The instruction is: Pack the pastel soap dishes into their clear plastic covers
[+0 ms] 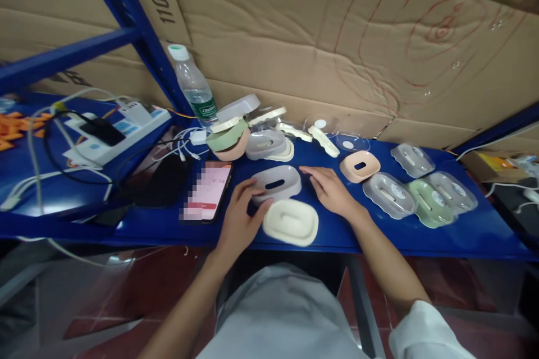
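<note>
A grey oval tray with a dark slot lies on the blue table in front of me. My left hand is at its left side, thumb and fingers apart, the fingertips against its edge. Nearer to me lies a cream oval piece, its left edge beside my left thumb. My right hand is just right of the grey tray, fingers stretched out, with nothing in it. To its right sits a peach tray. Farther right are several clear-covered pieces, among them a grey one and a green one.
A phone lies left of my left hand. Behind are a water bottle and a pile of loose pieces, with a green one. A power strip with cables is at the left. Cardboard stands behind the table.
</note>
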A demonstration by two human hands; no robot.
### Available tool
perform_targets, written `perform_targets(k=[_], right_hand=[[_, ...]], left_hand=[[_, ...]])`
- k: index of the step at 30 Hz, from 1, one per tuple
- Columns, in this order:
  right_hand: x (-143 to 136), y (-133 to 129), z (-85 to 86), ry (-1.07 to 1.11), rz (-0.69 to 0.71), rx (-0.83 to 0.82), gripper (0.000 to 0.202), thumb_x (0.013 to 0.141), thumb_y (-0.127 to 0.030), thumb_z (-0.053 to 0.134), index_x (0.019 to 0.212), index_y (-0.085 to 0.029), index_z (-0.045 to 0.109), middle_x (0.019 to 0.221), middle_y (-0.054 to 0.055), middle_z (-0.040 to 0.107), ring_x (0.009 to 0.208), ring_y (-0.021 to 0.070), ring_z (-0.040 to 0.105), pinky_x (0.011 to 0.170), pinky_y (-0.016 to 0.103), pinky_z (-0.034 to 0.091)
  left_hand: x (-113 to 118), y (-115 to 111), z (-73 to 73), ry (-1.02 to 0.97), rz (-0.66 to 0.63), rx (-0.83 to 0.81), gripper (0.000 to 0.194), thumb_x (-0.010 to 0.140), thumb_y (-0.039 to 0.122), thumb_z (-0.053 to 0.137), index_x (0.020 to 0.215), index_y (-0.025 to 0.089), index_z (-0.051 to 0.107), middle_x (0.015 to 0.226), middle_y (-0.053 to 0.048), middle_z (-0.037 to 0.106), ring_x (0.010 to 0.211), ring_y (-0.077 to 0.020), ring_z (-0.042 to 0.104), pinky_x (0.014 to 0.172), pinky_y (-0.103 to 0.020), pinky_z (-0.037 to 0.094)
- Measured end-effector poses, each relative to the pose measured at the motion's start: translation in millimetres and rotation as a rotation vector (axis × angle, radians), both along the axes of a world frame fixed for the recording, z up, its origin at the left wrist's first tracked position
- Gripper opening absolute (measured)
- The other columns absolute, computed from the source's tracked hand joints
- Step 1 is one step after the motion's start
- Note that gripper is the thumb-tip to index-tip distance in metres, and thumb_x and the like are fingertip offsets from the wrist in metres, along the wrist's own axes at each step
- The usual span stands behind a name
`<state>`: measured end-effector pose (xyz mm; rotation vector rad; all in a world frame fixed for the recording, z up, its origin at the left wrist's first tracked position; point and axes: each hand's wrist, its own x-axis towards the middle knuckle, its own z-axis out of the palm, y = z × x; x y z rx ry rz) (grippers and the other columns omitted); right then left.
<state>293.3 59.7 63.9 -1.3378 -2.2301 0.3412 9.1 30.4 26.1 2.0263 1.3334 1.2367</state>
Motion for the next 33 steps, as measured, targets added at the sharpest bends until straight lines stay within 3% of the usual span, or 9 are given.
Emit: perform_targets(k=[3,6,7,8,11,16,22,28,33], right_hand=[[-9,-15,4.9,-0.083,-0.087,-0.024,0.048,0.109,-0.023,0.035,0.151,-0.024,0.058,0.144,0.01,0.07,0.133,0.0281,0.065,0.108,0.049,0.051],[-32,-69,3.2,-0.045,-0.224,0.164,0.044,0.112,-0.031,0.04,0.15,-0.029,0.06,0.14,0.009,0.072,0.133,0.0282,0.065,0.116,0.051,0.045],[-40,-91,0.3,-0.021,-0.202,0.242,0.041,0.112,-0.036,0.044,0.148,-0.03,0.061,0.138,0.008,0.073,0.133,0.0275,0.064,0.12,0.051,0.042],[-48,-112,-3.5,-0.026,-0.046,0.322,0.041,0.111,-0.044,0.048,0.144,-0.028,0.063,0.134,0.008,0.075,0.131,0.0278,0.065,0.122,0.052,0.039],[-58,-150,-16.5,-0.197,0.161,0.257,0.044,0.108,-0.052,0.056,0.141,-0.023,0.064,0.14,0.007,0.073,0.133,0.0252,0.063,0.13,0.051,0.027],[-41,-129,-25.7,-0.237,0.154,0.151,0.036,0.109,-0.026,0.056,0.144,-0.022,0.061,0.155,0.009,0.062,0.149,0.0255,0.05,0.126,0.049,0.038],[-22,-113,-33.5,-0.034,-0.053,0.329,0.048,0.099,-0.028,0.073,0.145,-0.025,0.059,0.134,0.014,0.065,0.138,0.0313,0.058,0.114,0.053,0.052],[8,-102,-22.5,-0.129,-0.106,0.176,0.071,0.1,-0.042,0.072,0.164,-0.034,0.042,0.173,0.014,0.036,0.159,0.0389,0.036,0.123,0.064,0.043],[10,-100,-32.5,-0.108,-0.037,0.11,0.053,0.103,-0.039,0.068,0.154,-0.033,0.057,0.162,0.009,0.055,0.155,0.0329,0.045,0.12,0.058,0.049]], left_hand=[[8,-9,-2.8,0.13,-0.131,0.038,0.017,0.104,0.034,0.066,0.117,0.023,0.065,0.147,-0.012,0.059,0.146,-0.03,0.055,0.122,-0.05,0.049],[16,-18,-6.7,0.224,-0.154,0.074,0.016,0.104,0.031,0.065,0.118,0.023,0.064,0.146,-0.013,0.062,0.151,-0.0336,0.05,0.124,-0.055,0.046],[18,-19,-7.8,0.233,-0.138,0.082,0.016,0.104,0.03,0.065,0.118,0.023,0.063,0.145,-0.013,0.062,0.151,-0.0342,0.05,0.124,-0.056,0.046],[20,-20,-8.5,0.235,-0.12,0.088,0.016,0.104,0.029,0.065,0.118,0.022,0.063,0.145,-0.013,0.063,0.151,-0.0345,0.05,0.124,-0.057,0.046],[21,-17,-7.4,0.201,-0.077,0.102,0.016,0.103,0.027,0.066,0.117,0.021,0.063,0.143,-0.013,0.063,0.15,-0.0339,0.051,0.125,-0.056,0.045],[12,-17,0.1,0.049,-0.101,0.096,0.016,0.104,0.024,0.065,0.119,0.023,0.063,0.14,-0.011,0.063,0.144,-0.0284,0.057,0.121,-0.05,0.05],[8,-23,-0.8,0.077,-0.203,0.138,0.02,0.103,0.022,0.066,0.123,0.024,0.063,0.147,-0.011,0.059,0.153,-0.0302,0.049,0.124,-0.051,0.047],[16,-21,0.7,0.183,-0.257,0.191,0.018,0.102,0.024,0.068,0.12,0.022,0.066,0.146,-0.014,0.062,0.151,-0.0331,0.05,0.122,-0.052,0.05],[14,-22,-7.6,0.328,-0.369,0.156,0.024,0.101,0.032,0.072,0.123,0.024,0.067,0.148,-0.012,0.063,0.149,-0.0344,0.053,0.118,-0.054,0.053]])
